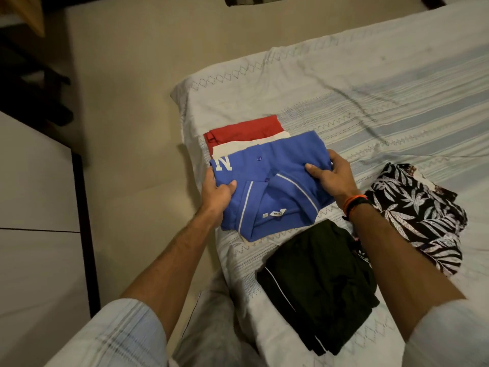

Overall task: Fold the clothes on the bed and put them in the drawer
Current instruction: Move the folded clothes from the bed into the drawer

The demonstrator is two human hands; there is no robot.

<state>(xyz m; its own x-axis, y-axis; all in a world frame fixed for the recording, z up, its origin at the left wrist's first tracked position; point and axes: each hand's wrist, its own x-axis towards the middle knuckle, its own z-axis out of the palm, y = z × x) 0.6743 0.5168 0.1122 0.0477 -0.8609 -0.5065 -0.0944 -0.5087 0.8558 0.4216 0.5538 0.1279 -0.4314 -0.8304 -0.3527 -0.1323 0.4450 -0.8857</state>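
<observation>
A folded blue polo shirt (275, 181) with a white letter N lies on top of a folded cream garment (238, 146) and a folded red garment (246, 129) near the bed's left corner. My left hand (215, 193) grips the blue shirt's left edge, thumb on top. My right hand (330, 178) grips its right edge, thumb on top and fingers curled round the side. A folded black garment (317, 282) with a thin white stripe lies nearer to me. A crumpled black-and-white leaf-print garment (420, 215) lies to the right.
The bed (383, 102) wears a white sheet with pale blue stripes; its left edge drops to a beige floor (132, 102). A white cabinet top (31, 194) with a dark edge stands at the left. Dark furniture fills the far left corner.
</observation>
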